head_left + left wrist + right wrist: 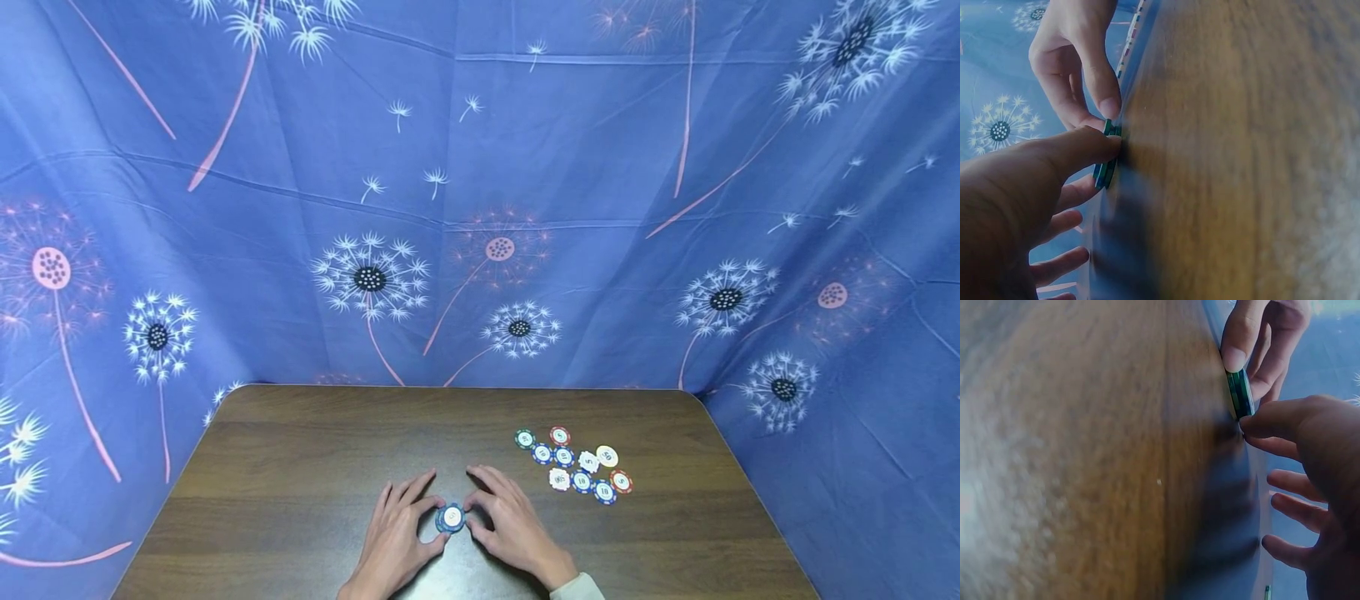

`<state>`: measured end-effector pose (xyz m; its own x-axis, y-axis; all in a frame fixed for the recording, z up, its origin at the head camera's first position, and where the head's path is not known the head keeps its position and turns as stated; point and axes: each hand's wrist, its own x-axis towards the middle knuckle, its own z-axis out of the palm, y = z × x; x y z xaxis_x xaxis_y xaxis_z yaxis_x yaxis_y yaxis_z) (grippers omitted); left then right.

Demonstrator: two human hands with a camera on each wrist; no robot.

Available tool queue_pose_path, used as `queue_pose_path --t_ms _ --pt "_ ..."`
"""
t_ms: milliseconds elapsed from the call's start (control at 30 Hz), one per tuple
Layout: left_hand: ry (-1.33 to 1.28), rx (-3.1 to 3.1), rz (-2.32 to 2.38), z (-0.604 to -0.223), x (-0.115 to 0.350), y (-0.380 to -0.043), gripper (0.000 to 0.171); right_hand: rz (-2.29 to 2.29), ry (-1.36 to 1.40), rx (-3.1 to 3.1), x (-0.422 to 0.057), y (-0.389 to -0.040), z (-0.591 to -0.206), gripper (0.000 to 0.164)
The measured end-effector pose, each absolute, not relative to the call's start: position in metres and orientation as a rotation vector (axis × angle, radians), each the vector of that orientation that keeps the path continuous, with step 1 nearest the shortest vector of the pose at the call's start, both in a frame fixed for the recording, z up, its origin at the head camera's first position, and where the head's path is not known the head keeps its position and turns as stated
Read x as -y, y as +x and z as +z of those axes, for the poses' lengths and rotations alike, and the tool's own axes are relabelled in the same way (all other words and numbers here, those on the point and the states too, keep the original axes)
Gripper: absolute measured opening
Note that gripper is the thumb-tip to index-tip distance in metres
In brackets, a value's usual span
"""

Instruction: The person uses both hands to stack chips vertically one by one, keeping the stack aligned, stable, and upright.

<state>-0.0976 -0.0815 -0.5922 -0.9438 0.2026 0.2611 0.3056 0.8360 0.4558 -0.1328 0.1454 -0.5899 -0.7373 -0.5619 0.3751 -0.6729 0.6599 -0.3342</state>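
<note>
A small stack of blue-edged poker chips [451, 517], slightly out of line, lies on the wooden table near its front. From the left side, my left hand [397, 531] pinches the stack between thumb and index finger, the other fingers spread. My right hand [512, 523] meets the opposite edge with thumb and index fingertips. The left wrist view has the chips [1107, 164] edge-on behind the left thumb. In the right wrist view the same chips [1240, 394] look dark green, with both hands on their rims. How many chips are stacked cannot be told.
Right of the hands, a loose group of poker chips [582, 481] in blue, red, white, green and pale yellow lies flat on the brown table [300, 450]. A blue dandelion-print cloth [465, 167] hangs along the table's back and sides.
</note>
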Motion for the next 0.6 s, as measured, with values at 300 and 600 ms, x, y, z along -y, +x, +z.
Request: queue_pose_path --t_ms 300,600 --pt "-0.395 2.809 -0.776 -0.5908 0.0822 -0.0995 0.038 0.686 0.982 2.664 -0.142 -0.1315 -0.592 0.017" --pt "-0.388 2.828 -0.779 -0.5905 0.0827 -0.1001 0.038 0.683 1.008 2.592 -0.1391 -0.1286 -0.5928 0.022"
